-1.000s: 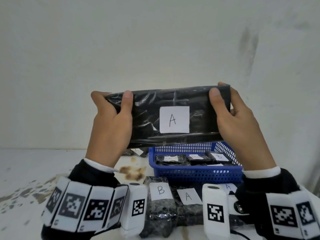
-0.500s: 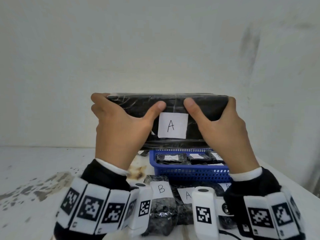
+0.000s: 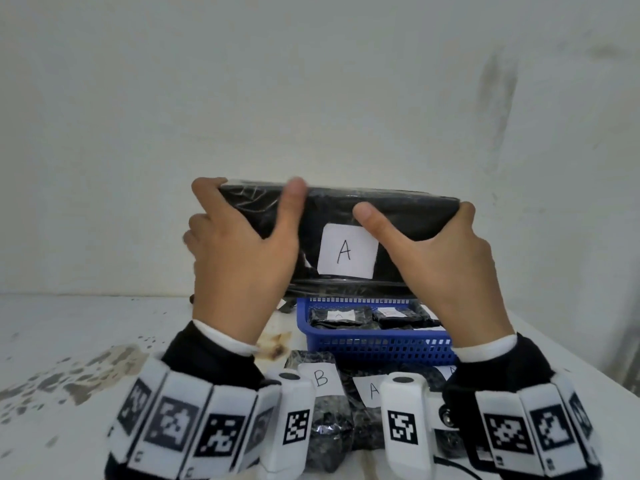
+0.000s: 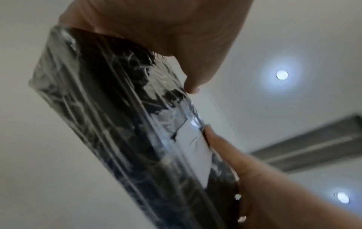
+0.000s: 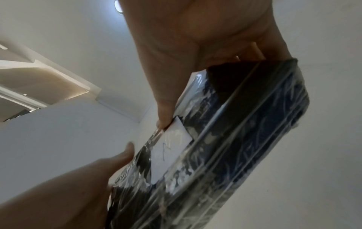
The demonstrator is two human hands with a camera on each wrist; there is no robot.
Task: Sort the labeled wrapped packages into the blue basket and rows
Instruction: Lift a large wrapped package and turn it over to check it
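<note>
A long black package wrapped in clear film, with a white label reading A, is held up in the air above the blue basket. My left hand grips its left end, thumb on the front face. My right hand grips the right end, its thumb beside the label. The left wrist view shows the package from below; the right wrist view shows the same package with its label. The basket holds several small labelled black packages.
On the white table in front of the basket lie wrapped packages labelled B and A. Another dark package lies behind the basket's left corner. A brown stain marks the table. The wall stands close behind.
The package has come lower and tipped its top edge toward me. Both thumbs slid inward along the front face, then the left thumb moved up toward the top edge.
</note>
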